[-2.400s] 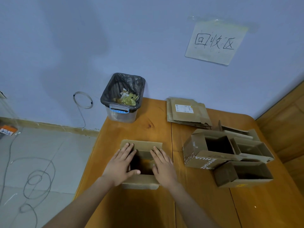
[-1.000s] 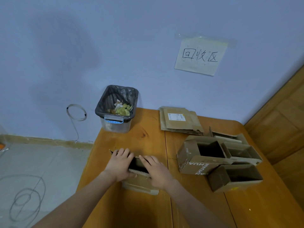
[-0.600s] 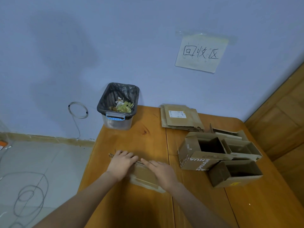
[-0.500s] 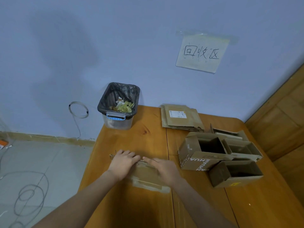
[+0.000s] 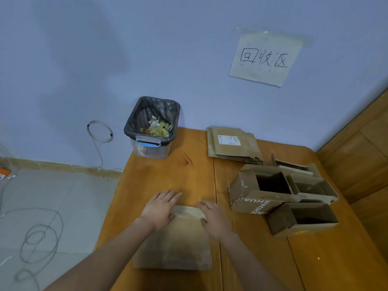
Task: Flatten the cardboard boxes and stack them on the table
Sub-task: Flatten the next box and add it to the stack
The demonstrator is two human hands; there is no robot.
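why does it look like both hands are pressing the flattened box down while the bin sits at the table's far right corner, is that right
Not quite. The head view shows the bin at the table's far left corner. The rest holds: the left hand and right hand both press on the flattened box.

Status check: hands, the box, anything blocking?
Left hand and right hand flat on collapsed box. Open boxes to the right, apart. Nothing blocking.

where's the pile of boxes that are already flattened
In the head view, the flattened stack lies at the table's far edge against the wall, right of the trash bin.
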